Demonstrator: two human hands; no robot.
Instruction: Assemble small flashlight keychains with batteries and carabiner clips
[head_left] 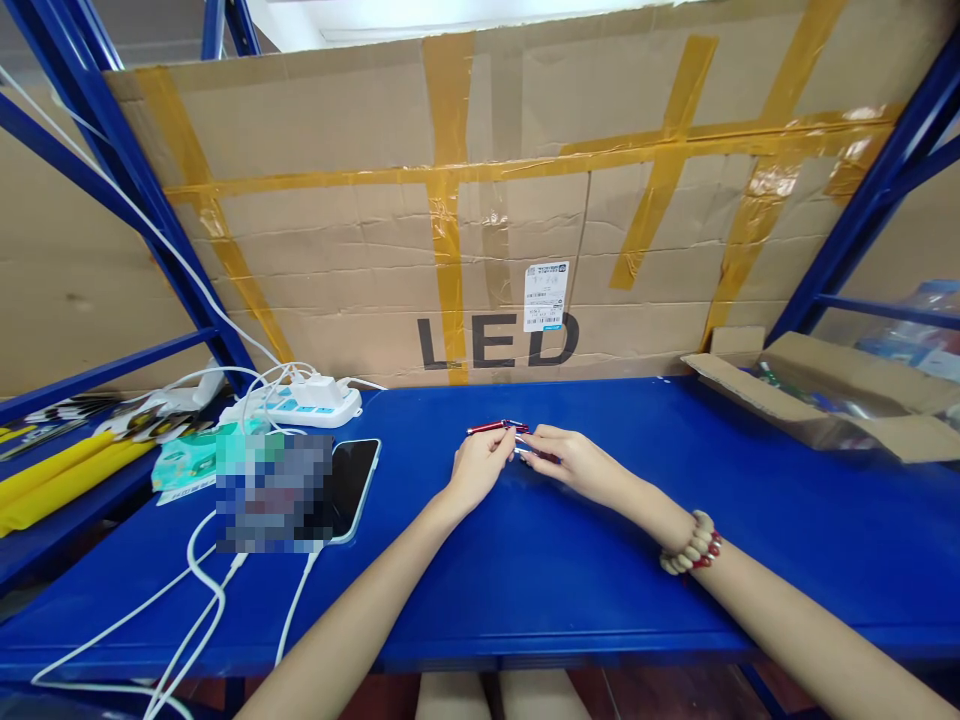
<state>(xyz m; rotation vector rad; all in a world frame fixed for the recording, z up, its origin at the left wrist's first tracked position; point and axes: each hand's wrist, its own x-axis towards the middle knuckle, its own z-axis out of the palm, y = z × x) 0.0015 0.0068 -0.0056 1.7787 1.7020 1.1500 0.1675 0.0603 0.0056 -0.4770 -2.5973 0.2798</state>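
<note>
Head camera: the person sits at a blue table (570,600) with both forearms stretched out over it, and the hands meet near the middle of the far half. The left hand (480,468) is curled narrow, its fingertips pinched on a thin red pen (487,428) that lies almost level, pointing left, just above the table top. The right hand (566,460) is also closed narrow, its fingertips pressed to the pen's silver right end, so that the two hands touch there. A sliver of red shows under the right fingers; whether it is a separate part cannot be told. A bead bracelet (694,545) of pale and red beads sits on the right wrist.

Left of the hands a dark phone (354,482) lies flat, screen up, partly under a blurred patch. Behind it stands a white power strip (296,407) with a white charger (319,388) plugged in, and white cables (202,590) run from there down over the table's near edge. A green tissue pack (184,468) lies beside the strip, and yellow rods (60,480) rest on the lower shelf at far left.

A cardboard sheet (337,130) patched with yellow tape stands along the back, printed "LED", with a white label (546,296) stuck on it. At the right rear corner an open cardboard box (885,435) sits well apart from the hands.
</note>
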